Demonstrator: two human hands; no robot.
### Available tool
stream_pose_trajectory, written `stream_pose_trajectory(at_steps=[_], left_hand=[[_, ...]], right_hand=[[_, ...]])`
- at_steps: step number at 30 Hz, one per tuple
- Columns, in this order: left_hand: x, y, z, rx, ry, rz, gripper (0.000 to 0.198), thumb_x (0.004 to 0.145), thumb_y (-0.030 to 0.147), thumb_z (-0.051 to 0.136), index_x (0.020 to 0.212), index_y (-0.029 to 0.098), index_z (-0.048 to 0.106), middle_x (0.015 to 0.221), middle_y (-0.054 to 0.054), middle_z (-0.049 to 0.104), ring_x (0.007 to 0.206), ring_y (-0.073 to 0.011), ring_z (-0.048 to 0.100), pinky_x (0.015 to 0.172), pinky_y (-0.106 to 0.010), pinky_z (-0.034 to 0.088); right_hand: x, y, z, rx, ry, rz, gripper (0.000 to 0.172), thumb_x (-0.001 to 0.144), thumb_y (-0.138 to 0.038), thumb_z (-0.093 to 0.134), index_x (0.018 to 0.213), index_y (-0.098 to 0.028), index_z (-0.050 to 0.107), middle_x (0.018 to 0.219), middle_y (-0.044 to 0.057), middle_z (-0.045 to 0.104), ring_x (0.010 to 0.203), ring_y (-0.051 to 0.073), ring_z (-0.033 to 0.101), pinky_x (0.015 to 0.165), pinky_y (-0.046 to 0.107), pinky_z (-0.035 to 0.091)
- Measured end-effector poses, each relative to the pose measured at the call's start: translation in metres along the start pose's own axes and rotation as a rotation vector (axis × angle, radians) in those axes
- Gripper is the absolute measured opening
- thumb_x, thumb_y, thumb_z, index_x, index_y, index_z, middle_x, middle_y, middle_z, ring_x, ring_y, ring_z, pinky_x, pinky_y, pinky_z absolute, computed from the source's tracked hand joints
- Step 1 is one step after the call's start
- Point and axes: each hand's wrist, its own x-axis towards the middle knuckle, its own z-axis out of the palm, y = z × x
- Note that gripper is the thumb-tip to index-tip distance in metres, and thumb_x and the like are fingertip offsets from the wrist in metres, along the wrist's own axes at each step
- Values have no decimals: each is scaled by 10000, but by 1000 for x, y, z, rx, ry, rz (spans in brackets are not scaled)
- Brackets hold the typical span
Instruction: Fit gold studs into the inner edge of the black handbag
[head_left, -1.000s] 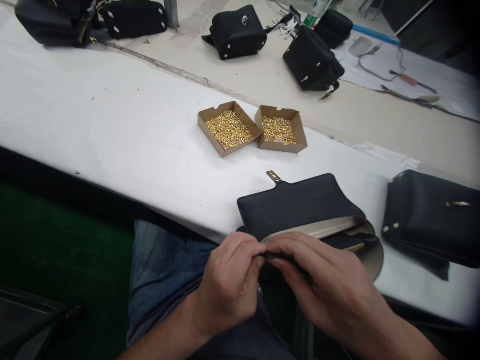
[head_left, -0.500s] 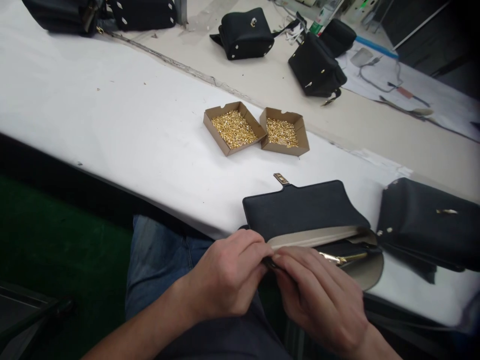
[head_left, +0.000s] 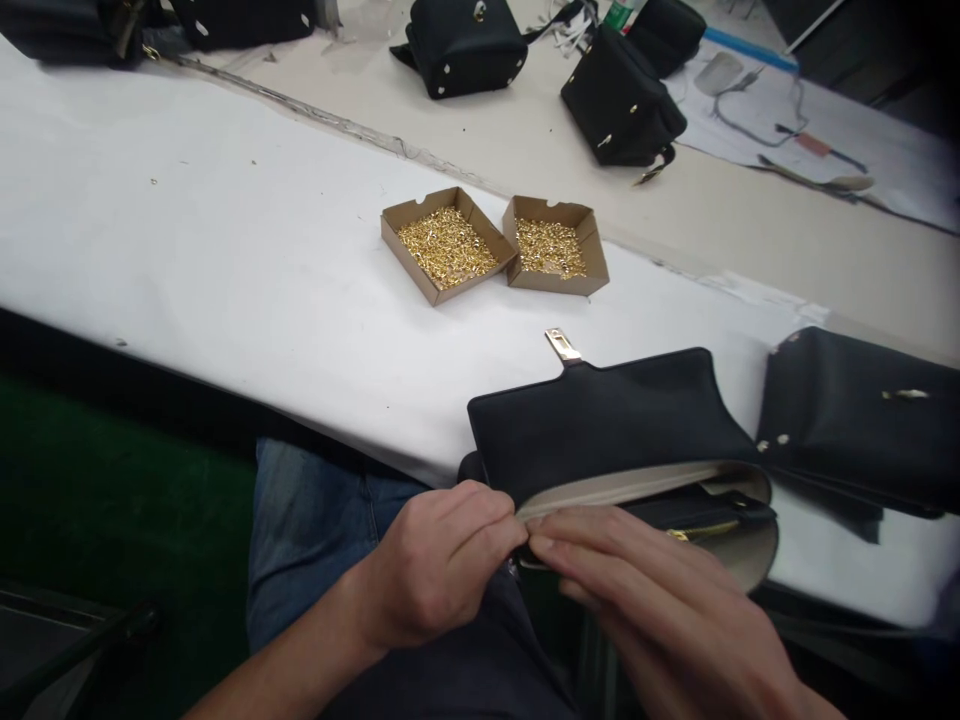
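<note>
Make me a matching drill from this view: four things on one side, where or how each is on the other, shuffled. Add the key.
Things
1. Black bag lined in beige
2. Shallow brown cardboard boxes
3. Rectangular gold metal clasp
4. The person's left hand

Place or state
A. At the tip of the flap
B. At the bag's edge, close beside the right hand
C. Open, in front of the person
D. Holding many small gold pieces

Pairs: 1-C, 2-D, 3-A, 4-B

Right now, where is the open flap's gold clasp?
In the head view, the gold clasp sits slightly right of centre, on the far edge of the black flap, just below the right-hand box.
</note>
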Motion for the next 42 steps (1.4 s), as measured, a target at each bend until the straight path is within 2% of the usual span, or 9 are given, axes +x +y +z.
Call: stream_pose_trajectory(at_steps=[3, 8, 14, 18, 22, 31, 36, 40, 42], left_hand=[[-3, 1, 4, -19, 14, -19, 275, 1049, -41, 592, 1268, 59, 725, 1094, -161, 778, 960, -247, 710, 848, -380, 657], [-9, 0, 10, -25, 40, -37, 318, 1027, -57, 628, 1301, 64, 736, 1121, -165, 788, 996, -242, 723, 866, -372, 652], [-13, 6, 14, 43, 121, -42, 315, 989, -67, 620, 1253, 59, 737, 1103, -170, 798, 993, -245, 745, 831, -366, 650], [-15, 8, 17, 75, 139, -21, 304, 985, -60, 616, 1233, 69, 738, 1078, -160, 810, 982, -237, 769, 845, -365, 689], [-15, 10, 20, 153, 164, -16, 323, 998, -46, 579, 1246, 83, 741, 1082, -150, 830, 1028, -233, 796, 914, -368, 730], [-8, 16, 25, 70, 222, -109, 326, 984, -73, 595, 1215, 93, 755, 1064, -151, 813, 989, -244, 779, 864, -380, 694], [-13, 19, 25, -25, 250, -201, 300, 1033, -58, 624, 1231, 123, 759, 1064, -131, 803, 1006, -228, 777, 866, -372, 682], [-10, 20, 24, -33, 274, -215, 296, 1029, -74, 665, 1233, 109, 777, 1081, -135, 815, 1014, -218, 793, 870, -348, 677], [-7, 20, 25, -30, 282, -208, 278, 1033, -65, 683, 1226, 112, 779, 1093, -135, 824, 1019, -216, 806, 873, -334, 683]], right_hand=[[1, 9, -13, 104, -103, 36, 381, 1155, -48, 606, 1486, -190, 728, 1421, 100, 816, 1321, 194, 787, 1109, 283, 669], [8, 10, -18, 88, -161, 52, 362, 1143, -78, 666, 1469, -222, 729, 1417, 95, 809, 1227, 209, 816, 1021, 285, 699], [-2, 10, -7, 48, -124, -14, 440, 1108, -17, 698, 1500, -213, 736, 1420, 98, 817, 1305, 213, 800, 1101, 310, 694], [1, 13, -8, 75, -128, -51, 378, 1103, -26, 700, 1429, -209, 758, 1372, 97, 835, 1283, 225, 813, 1113, 342, 702], [8, 14, -14, 78, -145, -104, 309, 1128, -31, 655, 1357, -203, 771, 1348, 85, 831, 1281, 189, 797, 1132, 306, 668], [1, 13, -10, 44, -67, -86, 278, 1151, -54, 636, 1333, -190, 799, 1342, 75, 840, 1344, 149, 772, 1194, 232, 616], [4, 7, -5, 97, -97, -78, 314, 1120, -7, 602, 1319, -179, 773, 1310, 106, 835, 1236, 190, 811, 1070, 280, 686], [14, 3, -3, 93, 25, 21, 326, 1096, -9, 639, 1336, -199, 752, 1198, 71, 852, 1088, 187, 840, 970, 269, 704], [22, 3, -4, 107, 29, 59, 335, 1098, -39, 661, 1372, -217, 737, 1200, 62, 845, 1060, 184, 834, 931, 269, 703]])
